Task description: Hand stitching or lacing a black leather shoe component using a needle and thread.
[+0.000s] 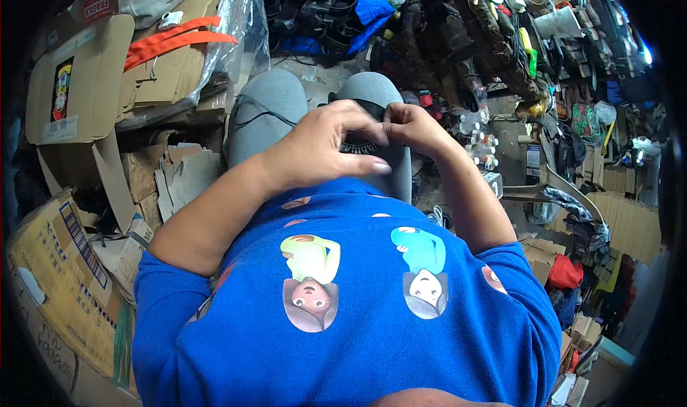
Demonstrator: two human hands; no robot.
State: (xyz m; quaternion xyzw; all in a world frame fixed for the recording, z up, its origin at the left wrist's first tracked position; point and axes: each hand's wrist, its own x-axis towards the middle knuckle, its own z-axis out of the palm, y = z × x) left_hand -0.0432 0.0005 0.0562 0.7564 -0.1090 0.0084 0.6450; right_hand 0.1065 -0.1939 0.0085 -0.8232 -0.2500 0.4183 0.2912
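Observation:
My left hand (325, 146) and my right hand (411, 126) meet over my lap, both gripping a small black item (360, 147) with a ridged edge, maybe a sandal part. A black strap (368, 106) of it shows between my fingers. The hands cover most of it. My knees in grey trousers (268, 110) lie under the hands, and my blue printed shirt (358, 299) fills the lower picture.
Cardboard boxes (79, 92) are stacked at left, with orange straps (175, 40) on top. A pile of black footwear and a blue bag (336, 13) lies ahead. At right are small bottles (478, 138), tools, a metal stand (551, 185) and cluttered shelves.

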